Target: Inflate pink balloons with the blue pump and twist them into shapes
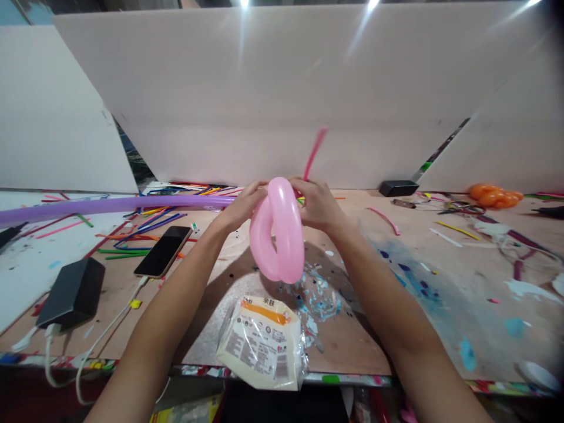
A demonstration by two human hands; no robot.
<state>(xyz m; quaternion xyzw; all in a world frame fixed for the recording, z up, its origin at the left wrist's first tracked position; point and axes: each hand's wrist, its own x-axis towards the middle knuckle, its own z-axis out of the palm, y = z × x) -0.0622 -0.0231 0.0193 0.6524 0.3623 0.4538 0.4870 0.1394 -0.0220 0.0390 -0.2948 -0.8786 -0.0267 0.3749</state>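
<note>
A pink modelling balloon (288, 235), bent into a loop, hangs between my hands over the table. My left hand (250, 202) is closed at its upper left side; most of its fingertips are hidden behind the balloon. On the right, my right hand (315, 202) is closed by the top of the loop, and a thin uninflated pink tail (315, 153) sticks up from it, slightly blurred. A long purple balloon (110, 205) stretches from the left edge to behind my left wrist. Below the loop lies a plastic-wrapped packet (264, 341) with printed text.
A phone (164, 251) on a white cable and a black box (73, 292) lie at left, near several loose uninflated balloons (150, 232). At right are an orange twisted balloon (496, 195) and a small black box (398, 188). White boards (264, 94) stand behind.
</note>
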